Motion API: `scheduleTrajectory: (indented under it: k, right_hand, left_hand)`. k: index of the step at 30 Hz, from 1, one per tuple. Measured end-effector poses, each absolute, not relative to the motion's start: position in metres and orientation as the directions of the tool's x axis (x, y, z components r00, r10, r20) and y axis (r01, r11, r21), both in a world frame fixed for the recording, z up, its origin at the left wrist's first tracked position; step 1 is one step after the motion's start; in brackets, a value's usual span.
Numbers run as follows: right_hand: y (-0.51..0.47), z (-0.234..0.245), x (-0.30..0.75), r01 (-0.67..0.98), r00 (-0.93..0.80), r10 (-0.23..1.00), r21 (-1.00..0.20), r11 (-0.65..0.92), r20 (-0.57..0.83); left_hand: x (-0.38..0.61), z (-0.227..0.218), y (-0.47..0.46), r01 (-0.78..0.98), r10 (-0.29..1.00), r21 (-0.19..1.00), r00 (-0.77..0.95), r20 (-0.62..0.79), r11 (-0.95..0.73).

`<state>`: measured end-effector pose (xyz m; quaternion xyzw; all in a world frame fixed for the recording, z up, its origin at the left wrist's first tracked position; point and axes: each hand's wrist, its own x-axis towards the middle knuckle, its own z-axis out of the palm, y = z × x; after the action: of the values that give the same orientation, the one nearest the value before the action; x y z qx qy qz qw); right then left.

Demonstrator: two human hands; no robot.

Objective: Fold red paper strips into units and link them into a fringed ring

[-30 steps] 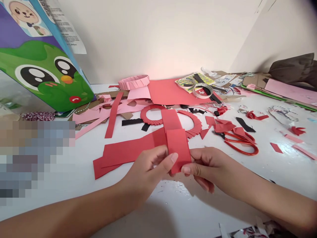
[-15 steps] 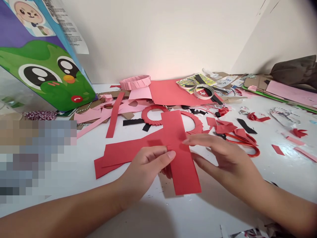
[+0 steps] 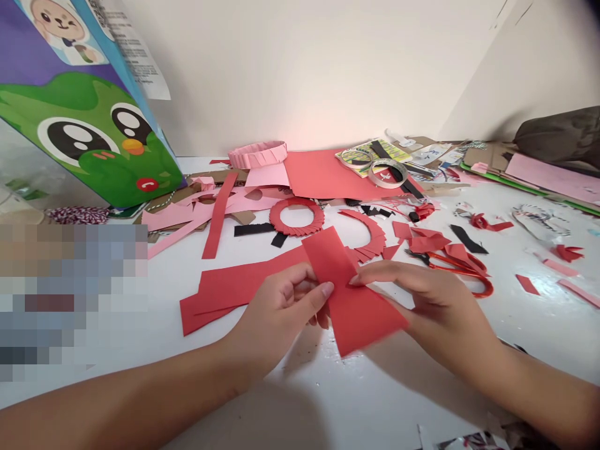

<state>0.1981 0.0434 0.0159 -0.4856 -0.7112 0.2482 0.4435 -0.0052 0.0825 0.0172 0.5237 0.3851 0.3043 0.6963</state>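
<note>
A red paper strip (image 3: 347, 306) is held above the table, tilted, its near end fanned out to the right. My left hand (image 3: 295, 297) pinches its left edge with the thumb on top; the other fingers are partly hidden behind it. On the right edge, my right hand (image 3: 412, 290) grips the paper, fingertip on top and thumb underneath. Beneath and to the left lie more red paper strips (image 3: 244, 278), overlapping. Just beyond the held strip are a pleated red paper ring (image 3: 320, 219) and a curved pleated red piece (image 3: 375, 234).
Red-handled scissors (image 3: 457, 265) lie right among red scraps. Tape rolls (image 3: 388, 174) rest on a red sheet (image 3: 314, 175) at the back, beside a pleated pink band (image 3: 257, 154). A green-and-purple box (image 3: 84, 137) stands left. Pink cuttings (image 3: 173, 215) lie near it.
The red strip has turned and its near end has swung right and spread. My right hand has closed onto its right edge; my left hand keeps its pinch.
</note>
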Motion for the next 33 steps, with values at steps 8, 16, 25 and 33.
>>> scheduleTrajectory:
  k: [8, 16, 25, 33]
  right_hand:
    - [0.0491, 0.0172, 0.1947, 0.405, -0.063, 0.984, -0.897, 0.176, 0.164]
    - [0.0533, 0.0181, 0.1949, 0.427, -0.078, 0.993, -0.897, 0.110, 0.085]
    - [0.0535, 0.0180, 0.1966, 0.467, -0.130, 0.990, -0.879, 0.101, 0.045]
    - [0.0537, 0.0180, 0.1963, 0.499, -0.144, 0.986, -0.855, 0.144, 0.082]
  left_hand:
    - [-0.0050, 0.0159, 0.0816, 0.067, 0.815, 0.985, 0.554, -0.171, 0.160]
    - [-0.0066, 0.0138, 0.0774, 0.084, 0.791, 0.991, 0.597, -0.133, 0.103]
    - [-0.0082, 0.0125, 0.0781, 0.212, 0.818, 0.976, 0.550, -0.168, 0.058]
    - [-0.0073, 0.0138, 0.0771, 0.200, 0.830, 0.976, 0.527, -0.182, 0.087]
